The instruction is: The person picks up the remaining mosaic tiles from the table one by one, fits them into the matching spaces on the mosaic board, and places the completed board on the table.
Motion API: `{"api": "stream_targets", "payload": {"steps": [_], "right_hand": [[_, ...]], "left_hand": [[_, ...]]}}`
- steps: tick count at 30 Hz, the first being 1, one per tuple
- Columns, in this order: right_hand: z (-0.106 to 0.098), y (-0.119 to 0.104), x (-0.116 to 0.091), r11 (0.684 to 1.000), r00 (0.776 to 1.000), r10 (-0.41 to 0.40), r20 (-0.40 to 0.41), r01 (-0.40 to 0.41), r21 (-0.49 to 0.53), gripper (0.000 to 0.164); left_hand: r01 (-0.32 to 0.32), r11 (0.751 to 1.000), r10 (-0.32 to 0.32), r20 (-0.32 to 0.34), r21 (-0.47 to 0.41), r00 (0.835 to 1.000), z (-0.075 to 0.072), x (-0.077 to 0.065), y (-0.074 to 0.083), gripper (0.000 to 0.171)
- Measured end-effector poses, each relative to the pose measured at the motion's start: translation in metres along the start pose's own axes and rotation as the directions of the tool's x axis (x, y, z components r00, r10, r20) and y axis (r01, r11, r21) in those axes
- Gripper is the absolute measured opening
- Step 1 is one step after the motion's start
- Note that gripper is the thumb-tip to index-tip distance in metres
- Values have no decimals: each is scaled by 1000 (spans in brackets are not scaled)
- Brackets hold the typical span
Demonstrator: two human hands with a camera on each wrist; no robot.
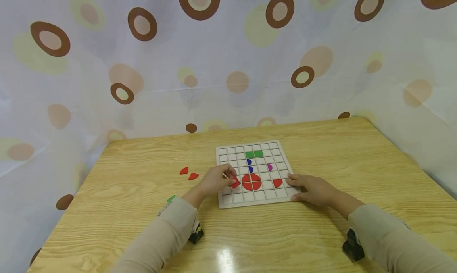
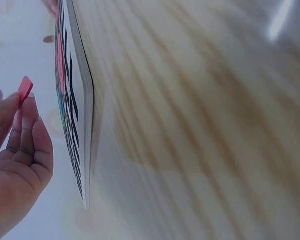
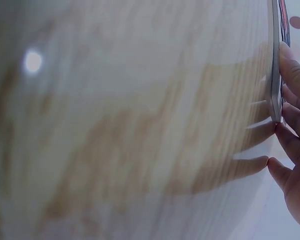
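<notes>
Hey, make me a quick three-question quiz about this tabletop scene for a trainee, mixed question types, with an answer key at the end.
1. Fill in the colour: the person's left grip pinches a ____ piece.
2. True or false: the magenta half-disc lies off the grid board.
3. Multiple choice: how many red quarter-discs lie on the wooden tabletop, to the left of the board in the head view?
A) one
B) two
C) four

Key:
1. Red.
2. False; it lies on the board, in the head view.
3. B, two.
</notes>
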State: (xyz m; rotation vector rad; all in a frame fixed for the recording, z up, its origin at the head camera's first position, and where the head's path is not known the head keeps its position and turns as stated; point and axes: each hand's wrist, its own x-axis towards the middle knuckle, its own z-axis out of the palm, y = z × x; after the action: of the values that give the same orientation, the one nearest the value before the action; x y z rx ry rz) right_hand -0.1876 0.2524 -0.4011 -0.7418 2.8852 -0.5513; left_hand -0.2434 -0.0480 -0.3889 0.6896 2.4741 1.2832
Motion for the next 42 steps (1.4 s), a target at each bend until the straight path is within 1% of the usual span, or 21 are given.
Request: {"api": "stream_targets", "payload": {"steps": [4,9,13,19,24,29,34,38,42], "right_hand": [[-1,0,0,1000,1000,9,5,-9,11,60],[-1,0,1,1000,1000,12,12,-12,21,61],[-2,1,2,1000,1000,8,16,-9,18,62],[-3,2,3,1000,1000,5,19,-5,14,62],[-3,1,2,1000,1000,9,20,-10,18,61],[-2,1,2,1000,1000,14,18,-14,19,61],[-1,1,1,1000,1000,15,15,-15,22,61],[-1,2,1,1000,1000,17,14,-17,25,61],[0,2,1,1000,1000,15,12,-15,27,61]], "left_hand": [[-3,1000,2,18,27,1000,8,7,4,7],[-4,999,3,31,37,1000,16,15,9,9],[1,998,-3,28,58,1000,21,19,15,10],[-16,998,15,27,59,1000,27,25,23,11],[-7,998,5,29,63,1000,36,31,24,9],[4,998,-6,22,66,1000,43,35,27,7],[18,997,-19,12,75,1000,47,36,33,5],[14,998,-15,10,69,1000,51,38,37,5],[12,996,-13,9,83,1000,56,40,37,5]]}}
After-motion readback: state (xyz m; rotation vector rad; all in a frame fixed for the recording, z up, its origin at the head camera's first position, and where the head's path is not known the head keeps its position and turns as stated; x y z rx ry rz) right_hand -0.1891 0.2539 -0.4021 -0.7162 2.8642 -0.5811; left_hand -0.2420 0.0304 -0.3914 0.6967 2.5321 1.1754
